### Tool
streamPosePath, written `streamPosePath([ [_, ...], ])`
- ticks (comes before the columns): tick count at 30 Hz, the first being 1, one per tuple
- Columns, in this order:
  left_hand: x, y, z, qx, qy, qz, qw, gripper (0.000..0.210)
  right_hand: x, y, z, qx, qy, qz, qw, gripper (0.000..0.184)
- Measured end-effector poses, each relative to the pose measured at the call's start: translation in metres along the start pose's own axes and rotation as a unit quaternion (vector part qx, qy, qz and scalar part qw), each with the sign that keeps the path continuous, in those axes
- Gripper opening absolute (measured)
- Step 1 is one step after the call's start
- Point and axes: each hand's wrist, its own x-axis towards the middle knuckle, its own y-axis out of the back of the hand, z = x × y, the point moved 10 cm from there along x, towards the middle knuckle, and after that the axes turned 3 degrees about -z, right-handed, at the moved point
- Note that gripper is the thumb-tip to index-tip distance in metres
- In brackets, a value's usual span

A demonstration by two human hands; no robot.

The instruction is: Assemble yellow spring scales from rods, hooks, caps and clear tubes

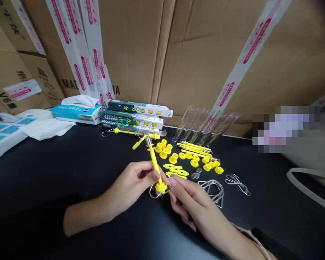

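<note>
Tilted over the black table is a yellow spring-scale rod (155, 162), with a metal spring and a small flat yellow piece at its far end and a round yellow cap (161, 187) at its near end. My left hand (132, 182) is closed around the rod just above the cap. A bent wire hook (152, 193) passes at the near end of the cap. The fingers of my right hand (191, 198) pinch the wire on the right side; their grip is partly hidden. Beyond the rod's tip lies an assembled yellow scale piece with a hook (121, 131).
Yellow caps (173, 158), flat yellow tabs (176, 170), small springs (196, 173) and wire hooks (237, 184) lie to the right. Clear tubes (197, 124) lean against cardboard (206, 54) behind more yellow rods (195, 147). Printed boxes (141, 115), tissues (76, 112) and a power strip (16, 131) stand back left.
</note>
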Motion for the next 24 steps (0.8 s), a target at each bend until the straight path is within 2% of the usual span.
streamPosePath([
  [5, 0.001, -0.004, -0.003, -0.012, 0.004, -0.017, 1.0, 0.044, 0.003, -0.003, -0.004, 0.017, 0.012, -0.017, 1.0, 0.049],
  [9, 0.001, -0.007, -0.009, -0.096, 0.036, -0.016, 0.995, 0.036, 0.001, -0.007, -0.012, 0.013, 0.047, -0.019, 0.999, 0.051],
  [16, 0.0, -0.013, -0.013, -0.172, 0.07, -0.039, 0.982, 0.039, -0.002, -0.008, -0.005, 0.058, 0.004, -0.017, 0.998, 0.05],
  [19, 0.002, -0.008, -0.012, -0.175, 0.065, -0.01, 0.982, 0.038, 0.001, 0.001, -0.003, 0.074, 0.002, 0.012, 0.997, 0.049],
  [22, 0.002, -0.004, -0.013, -0.139, 0.078, 0.011, 0.987, 0.037, 0.002, 0.012, -0.003, 0.07, 0.017, 0.058, 0.996, 0.05],
  [24, 0.0, -0.003, -0.013, -0.118, 0.089, 0.017, 0.989, 0.041, 0.002, 0.015, -0.003, 0.062, 0.021, 0.067, 0.996, 0.051],
])
